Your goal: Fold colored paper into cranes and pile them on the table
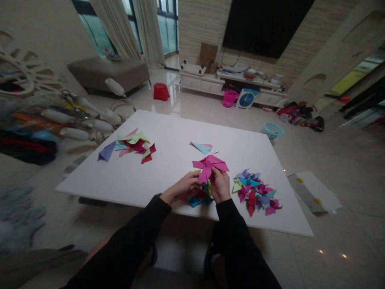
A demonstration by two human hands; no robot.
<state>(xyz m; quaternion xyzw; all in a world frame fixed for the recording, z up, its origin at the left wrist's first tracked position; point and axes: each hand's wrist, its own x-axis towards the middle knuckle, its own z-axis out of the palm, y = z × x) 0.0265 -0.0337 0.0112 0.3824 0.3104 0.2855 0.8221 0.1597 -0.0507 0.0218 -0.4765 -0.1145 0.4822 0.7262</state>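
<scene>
A pink origami piece with spread flaps is held above the near side of the white table. My right hand pinches its lower right part. My left hand has its fingers closed at the piece's lower left edge. Beneath the hands lies a pile of coloured folded paper, partly hidden by them. To the right is a heap of folded paper figures in several colours. Flat folded pieces in light blue and pink lie just beyond the held piece.
At the table's left lies another group of folded papers. A branched lamp stands close to the left edge. On the floor are a blue basket, a red stool, a pink bin and a white sheet or board.
</scene>
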